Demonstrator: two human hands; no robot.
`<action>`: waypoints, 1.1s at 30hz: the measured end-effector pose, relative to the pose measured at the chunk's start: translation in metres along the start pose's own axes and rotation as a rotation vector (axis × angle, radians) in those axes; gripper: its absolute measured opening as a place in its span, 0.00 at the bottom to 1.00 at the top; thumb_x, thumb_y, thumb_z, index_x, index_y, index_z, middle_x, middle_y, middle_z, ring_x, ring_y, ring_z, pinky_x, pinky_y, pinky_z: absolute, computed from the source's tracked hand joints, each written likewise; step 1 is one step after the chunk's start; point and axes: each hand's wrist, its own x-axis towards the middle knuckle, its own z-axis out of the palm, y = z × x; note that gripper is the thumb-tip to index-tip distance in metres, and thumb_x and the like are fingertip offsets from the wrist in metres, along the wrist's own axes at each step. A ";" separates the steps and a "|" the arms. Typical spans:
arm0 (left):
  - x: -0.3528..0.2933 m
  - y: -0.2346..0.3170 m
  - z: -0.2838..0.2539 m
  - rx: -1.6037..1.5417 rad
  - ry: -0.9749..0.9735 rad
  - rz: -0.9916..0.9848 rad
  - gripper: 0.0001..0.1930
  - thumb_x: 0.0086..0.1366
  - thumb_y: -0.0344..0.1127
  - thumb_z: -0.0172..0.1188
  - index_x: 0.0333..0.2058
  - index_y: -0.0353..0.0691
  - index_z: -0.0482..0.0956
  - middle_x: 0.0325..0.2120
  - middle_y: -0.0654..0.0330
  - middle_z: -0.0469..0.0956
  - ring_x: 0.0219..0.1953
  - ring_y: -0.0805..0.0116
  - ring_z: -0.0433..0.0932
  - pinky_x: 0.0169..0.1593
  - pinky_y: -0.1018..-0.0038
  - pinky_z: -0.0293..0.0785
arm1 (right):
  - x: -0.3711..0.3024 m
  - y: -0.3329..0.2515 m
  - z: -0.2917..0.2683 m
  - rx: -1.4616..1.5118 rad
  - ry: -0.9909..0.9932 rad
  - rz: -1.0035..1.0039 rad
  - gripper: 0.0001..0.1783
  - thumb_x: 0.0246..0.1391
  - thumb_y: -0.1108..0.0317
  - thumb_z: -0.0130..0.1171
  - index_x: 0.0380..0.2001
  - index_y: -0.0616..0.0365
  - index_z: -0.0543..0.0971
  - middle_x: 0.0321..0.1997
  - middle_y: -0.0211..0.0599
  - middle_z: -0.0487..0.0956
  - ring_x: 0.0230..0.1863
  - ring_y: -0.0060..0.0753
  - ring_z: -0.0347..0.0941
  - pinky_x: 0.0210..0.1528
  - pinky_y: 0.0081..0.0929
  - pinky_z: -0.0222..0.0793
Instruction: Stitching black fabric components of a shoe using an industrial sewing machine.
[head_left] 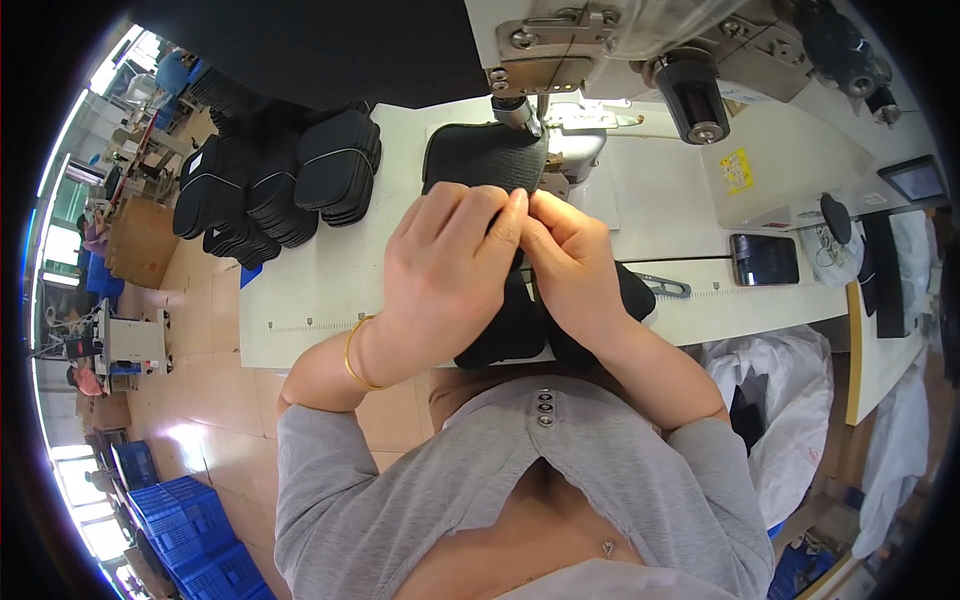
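A black fabric piece with rounded corners lies under the needle area of a sewing machine. Both my hands meet at its near edge, fingertips close together. My left hand is closed, its thumb and forefinger pinching the edge of the fabric. Beside it, my right hand pinches the same edge at the corner. More black fabric hangs below my hands over the table's front edge; how it joins the upper piece is hidden by my hands.
Tied stacks of black pieces stand at the table's left. To the right lie small metal scissors or snips and a dark phone. A white plastic bag hangs by the table's right front. Blue crates stand on the floor at left.
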 end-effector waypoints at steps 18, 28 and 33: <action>0.022 0.001 0.026 -0.053 0.057 -0.055 0.18 0.43 0.23 0.61 0.37 0.29 0.79 0.34 0.56 0.74 0.35 0.61 0.73 0.36 0.69 0.74 | 0.012 -0.005 -0.019 0.120 0.032 -0.078 0.09 0.64 0.73 0.49 0.38 0.65 0.79 0.25 0.18 0.71 0.26 0.06 0.59 0.23 0.14 0.53; 0.004 -0.015 0.012 -0.352 0.086 -0.212 0.21 0.54 0.29 0.67 0.46 0.29 0.77 0.44 0.51 0.76 0.48 0.56 0.75 0.50 0.67 0.73 | 0.010 -0.009 -0.019 0.105 0.037 -0.062 0.11 0.65 0.71 0.50 0.43 0.66 0.79 0.29 0.22 0.77 0.30 0.09 0.66 0.31 0.14 0.63; -0.015 -0.026 0.038 -1.248 0.465 -1.204 0.23 0.64 0.31 0.61 0.56 0.31 0.70 0.53 0.54 0.70 0.56 0.60 0.71 0.61 0.69 0.66 | 0.005 0.000 -0.036 -0.006 -0.044 -0.034 0.16 0.67 0.70 0.51 0.51 0.69 0.77 0.42 0.30 0.81 0.41 0.17 0.75 0.45 0.16 0.70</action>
